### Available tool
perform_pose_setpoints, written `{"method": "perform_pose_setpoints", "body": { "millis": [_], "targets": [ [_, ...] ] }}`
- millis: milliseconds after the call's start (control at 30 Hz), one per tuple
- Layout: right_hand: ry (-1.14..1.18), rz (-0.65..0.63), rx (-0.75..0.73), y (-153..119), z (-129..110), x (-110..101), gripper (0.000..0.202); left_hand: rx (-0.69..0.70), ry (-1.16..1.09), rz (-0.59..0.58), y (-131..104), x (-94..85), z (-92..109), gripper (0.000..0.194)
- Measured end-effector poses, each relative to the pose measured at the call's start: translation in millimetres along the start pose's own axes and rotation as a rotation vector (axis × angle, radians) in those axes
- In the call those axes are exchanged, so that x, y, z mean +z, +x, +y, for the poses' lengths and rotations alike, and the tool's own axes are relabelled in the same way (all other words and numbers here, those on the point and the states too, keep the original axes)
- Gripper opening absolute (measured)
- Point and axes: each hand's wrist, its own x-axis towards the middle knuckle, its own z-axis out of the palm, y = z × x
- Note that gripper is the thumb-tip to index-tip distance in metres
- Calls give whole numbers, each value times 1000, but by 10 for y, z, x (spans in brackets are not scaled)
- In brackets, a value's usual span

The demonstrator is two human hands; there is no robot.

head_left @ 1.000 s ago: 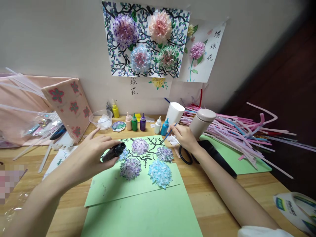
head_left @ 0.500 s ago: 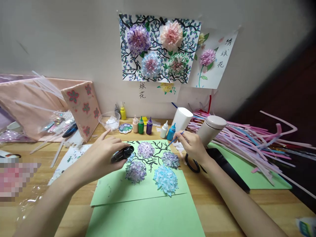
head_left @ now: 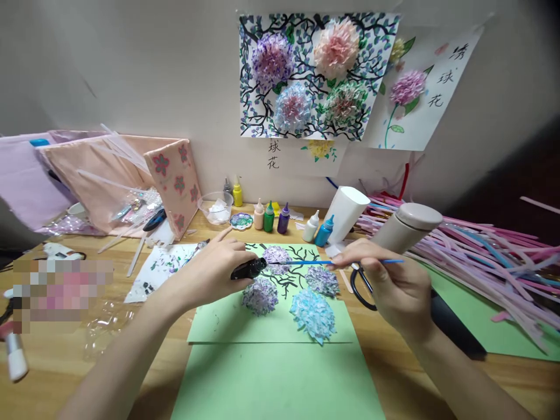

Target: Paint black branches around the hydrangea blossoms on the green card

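My left hand [head_left: 223, 262] is closed around a small black bottle [head_left: 248, 269], tilted with its open mouth toward the right. In my right hand [head_left: 387, 283] is a thin blue paintbrush [head_left: 306, 262], pinched and held nearly level, its dark tip at the bottle's mouth. Below both hands lies a green sheet of paper [head_left: 214, 324] with black painted branches. Fluffy flowers sit on it: a light blue one [head_left: 314, 315], a purple one [head_left: 260, 296] at the left, another purple one [head_left: 322, 280] at the right, and a lilac one [head_left: 276, 258] partly behind the brush.
Several paint bottles [head_left: 283, 219] and a small palette [head_left: 241, 220] stand along the wall. Scissors [head_left: 363, 289], a tumbler [head_left: 406, 224] and pink pipe cleaners [head_left: 472, 268] are at the right. A fabric box [head_left: 172, 186] and a stained paper [head_left: 161, 271] are at the left.
My right hand has brought the brush away from the painted branches, turned it level and put its tip to the bottle's mouth. The view has shifted left.
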Motion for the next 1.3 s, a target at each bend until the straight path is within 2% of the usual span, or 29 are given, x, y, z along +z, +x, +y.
{"method": "perform_pose_setpoints", "body": {
  "millis": [167,367,567,1000,1200,1300],
  "targets": [
    [-75,-94,-108,-29,-82,27,24,-10,5,-26,2,-3,32,24],
    [-70,-160,-169,-21,-85,55,23,-9,7,-33,3,9,39,29],
    [-50,-162,-236,-25,-113,46,23,6,11,-30,6,25,27,26],
    [-90,-195,-281,-11,-160,50,21,5,13,-34,-5,26,25,26],
    [-120,-252,-309,-14,-193,44,20,2,0,-34,2,10,54,24],
    [-136,-217,-302,-6,-208,18,21,-6,6,-39,3,15,59,24]
  ]
}}
